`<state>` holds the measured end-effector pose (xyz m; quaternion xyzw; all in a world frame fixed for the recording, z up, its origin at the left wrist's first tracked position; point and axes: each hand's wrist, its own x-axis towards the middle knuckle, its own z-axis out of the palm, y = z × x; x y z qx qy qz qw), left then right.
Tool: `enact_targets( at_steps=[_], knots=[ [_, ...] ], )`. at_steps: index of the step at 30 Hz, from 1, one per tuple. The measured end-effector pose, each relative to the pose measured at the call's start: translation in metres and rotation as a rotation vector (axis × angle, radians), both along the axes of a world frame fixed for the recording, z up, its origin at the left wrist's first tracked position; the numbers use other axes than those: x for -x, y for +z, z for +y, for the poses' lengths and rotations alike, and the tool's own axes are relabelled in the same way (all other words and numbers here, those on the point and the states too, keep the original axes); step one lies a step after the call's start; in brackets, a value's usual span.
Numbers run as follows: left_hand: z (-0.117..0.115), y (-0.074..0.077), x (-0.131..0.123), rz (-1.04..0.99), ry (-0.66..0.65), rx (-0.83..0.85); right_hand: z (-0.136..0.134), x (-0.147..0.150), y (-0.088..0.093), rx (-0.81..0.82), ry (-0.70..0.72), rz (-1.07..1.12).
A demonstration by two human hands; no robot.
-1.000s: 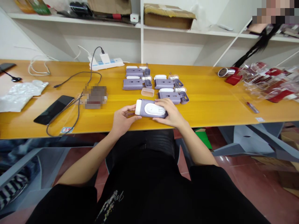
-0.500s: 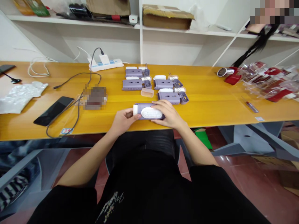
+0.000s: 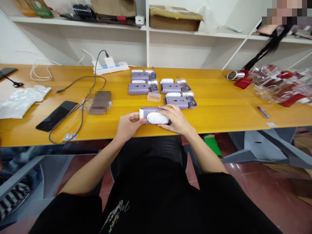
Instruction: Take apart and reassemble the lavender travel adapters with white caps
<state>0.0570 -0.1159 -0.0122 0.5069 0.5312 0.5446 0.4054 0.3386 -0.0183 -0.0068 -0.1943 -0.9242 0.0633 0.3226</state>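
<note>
Between my hands, at the table's front edge, is a purple case (image 3: 151, 110) with a white bristled brush (image 3: 159, 118) on the side toward me and a white cap at its left end. My left hand (image 3: 128, 125) is closed on that left end, thumb on the near side by the white part. Over the right end lie the fingers of my right hand (image 3: 175, 119), wrapped round the case and partly hiding it. Just beyond are several similar purple cases (image 3: 138, 88) laid out with white brushes and small opened parts. A translucent lid (image 3: 153, 97) rests among them.
To the left are a black phone (image 3: 57, 115), a dark cable, a blurred dark item and a white plastic bag (image 3: 23, 100). A power strip (image 3: 111, 68) stands at the back. Red graters in clear wrapping (image 3: 282, 81) pile up at right, below a person's dark hair.
Hardly anything differs. Both hands keep their hold on the purple case, which has tilted very slightly; the whole view has shifted a few pixels.
</note>
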Motion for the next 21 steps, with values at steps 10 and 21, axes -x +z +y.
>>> enact_targets(
  at_steps=[10, 21],
  knots=[
    [0.007, -0.017, 0.003, -0.014, 0.121, -0.040, 0.001, 0.000, -0.002, -0.030, 0.006, 0.008],
    [0.008, -0.013, 0.004, 0.048, 0.079, -0.059, 0.001, -0.002, -0.001, -0.021, 0.009, 0.010]
  ],
)
